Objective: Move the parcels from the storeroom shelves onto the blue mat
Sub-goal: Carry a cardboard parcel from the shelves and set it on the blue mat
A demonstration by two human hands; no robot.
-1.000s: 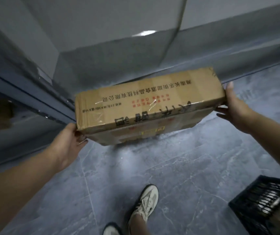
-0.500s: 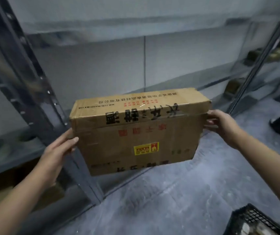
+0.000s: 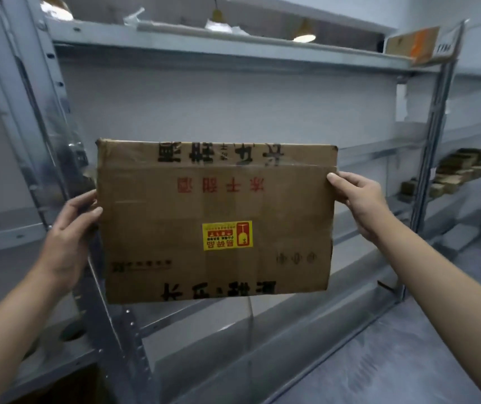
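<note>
You've lifted the parcel (image 3: 216, 223) higher — broad face toward you now. Your left hand (image 3: 67, 237) grips its 9 o'clock edge, right hand (image 3: 355, 196) the 3 o'clock edge.

The yellow sticker (image 3: 227, 235) on the parcel (image 3: 160, 228) reads 易碎品, upside down.

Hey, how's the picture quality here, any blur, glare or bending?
Head view: cardboard box, left hand and right hand fairly sharp; head view: shelf upright bows from the wide lens; head view: far small boxes soft, lamps glare up top.
</note>
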